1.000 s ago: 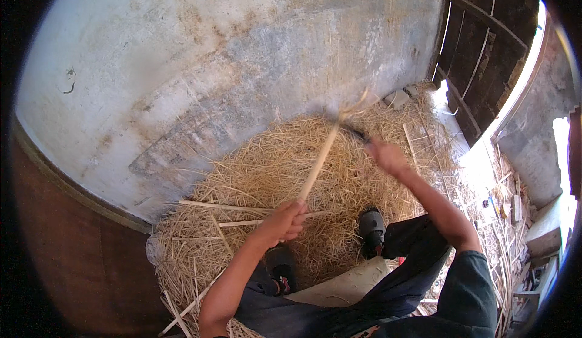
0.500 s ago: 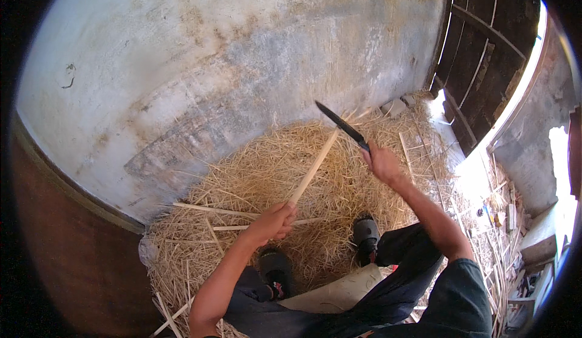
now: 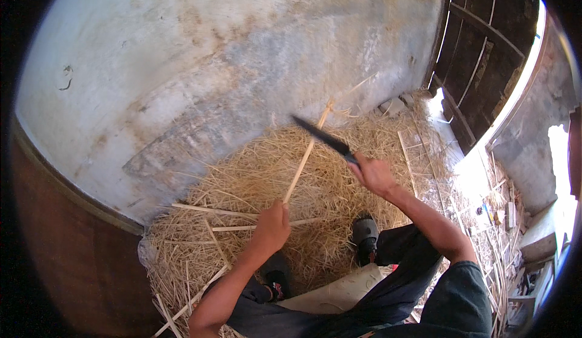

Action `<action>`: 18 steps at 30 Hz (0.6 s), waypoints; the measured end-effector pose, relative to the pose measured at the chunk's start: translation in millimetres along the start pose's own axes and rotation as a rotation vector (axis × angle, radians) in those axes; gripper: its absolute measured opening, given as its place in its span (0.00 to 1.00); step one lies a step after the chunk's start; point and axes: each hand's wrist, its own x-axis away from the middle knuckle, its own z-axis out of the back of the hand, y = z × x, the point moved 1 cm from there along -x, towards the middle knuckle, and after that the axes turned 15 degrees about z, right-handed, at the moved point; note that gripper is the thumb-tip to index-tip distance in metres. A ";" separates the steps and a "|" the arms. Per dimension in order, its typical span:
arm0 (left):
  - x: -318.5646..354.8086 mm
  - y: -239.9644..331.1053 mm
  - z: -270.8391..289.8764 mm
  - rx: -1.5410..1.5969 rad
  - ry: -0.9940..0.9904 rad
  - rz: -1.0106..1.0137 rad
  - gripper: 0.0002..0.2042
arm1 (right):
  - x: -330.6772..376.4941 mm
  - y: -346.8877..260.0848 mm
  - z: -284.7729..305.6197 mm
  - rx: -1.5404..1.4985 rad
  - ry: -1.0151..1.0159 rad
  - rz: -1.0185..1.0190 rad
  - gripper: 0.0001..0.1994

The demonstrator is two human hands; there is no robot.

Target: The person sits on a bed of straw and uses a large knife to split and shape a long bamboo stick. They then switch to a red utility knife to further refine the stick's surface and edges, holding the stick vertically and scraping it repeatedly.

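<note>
1. We see the left hand (image 3: 271, 226) closed around the lower end of a pale strip (image 3: 299, 171); its fingers are wrapped firmly, with the thumb side upward.
2. This strip rises from the fist, leaning a little to the right, and its far end stands in front of the lower wall (image 3: 242, 65). At this end we notice thin curls (image 3: 330, 106), which are attached to the strip or lie against it; we cannot tell which.
3. We see the right hand (image 3: 374, 174) gripping the handle of a knife (image 3: 330, 139). The dark blade points to the upper left and crosses the strip in its upper half, below the curls. We cannot tell exactly if the edge is touching the wood.
4. Below both hands we find a wide heap of straw-coloured shavings (image 3: 254, 162), which reaches to the foot of the wall.
5. Near the left hand, several loose pale strips (image 3: 212, 209) lie on the heap.
6. Between the legs we see a beige sheet (image 3: 339, 292), and a dark shoe (image 3: 365, 232) rests on the shavings at the right.
7. In the upper right we observe a door of dark planks (image 3: 485, 41), with bright light at its side.
</note>
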 end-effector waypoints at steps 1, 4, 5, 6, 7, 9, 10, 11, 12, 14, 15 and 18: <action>3.4 4.0 -2.0 -0.011 0.030 -0.021 0.14 | -1.8 -10.6 3.0 0.004 -0.022 0.084 0.20; 11.5 13.0 -2.4 -0.079 0.076 -0.080 0.13 | -3.8 -8.8 3.9 0.031 -0.031 0.242 0.20; 12.8 15.4 -3.5 -0.105 0.079 -0.102 0.12 | -5.7 14.7 5.4 0.092 -0.023 0.108 0.20; 13.9 12.3 -4.6 -0.159 0.098 -0.124 0.13 | -16.1 33.8 15.5 0.147 -0.026 -0.024 0.20; 8.8 8.0 -3.7 -0.212 0.130 -0.152 0.15 | -24.9 47.4 22.5 0.208 -0.017 -0.149 0.20; 3.9 4.6 -6.4 -0.262 0.168 -0.159 0.19 | -22.4 34.2 21.3 0.145 0.046 -0.159 0.19; 6.6 1.3 -9.5 -0.262 0.167 -0.133 0.19 | -23.3 7.6 23.9 0.094 0.043 -0.162 0.19; 9.0 0.2 -12.1 -0.263 0.163 -0.117 0.19 | -18.9 -9.5 25.2 0.048 0.043 -0.173 0.19; 12.5 5.3 -12.5 -0.272 0.129 -0.111 0.20 | -17.5 -14.8 19.3 0.069 0.080 0.051 0.19; 22.8 16.8 -10.9 -0.289 0.063 -0.094 0.21 | -12.9 -15.4 14.5 0.092 -0.017 0.246 0.19; 20.7 19.6 -10.9 -0.334 0.109 -0.108 0.20 | -8.4 10.5 5.3 0.084 -0.040 0.152 0.19; 15.4 14.0 -18.8 -0.420 0.191 -0.142 0.18 | -4.6 71.6 2.4 0.180 -0.009 -0.049 0.19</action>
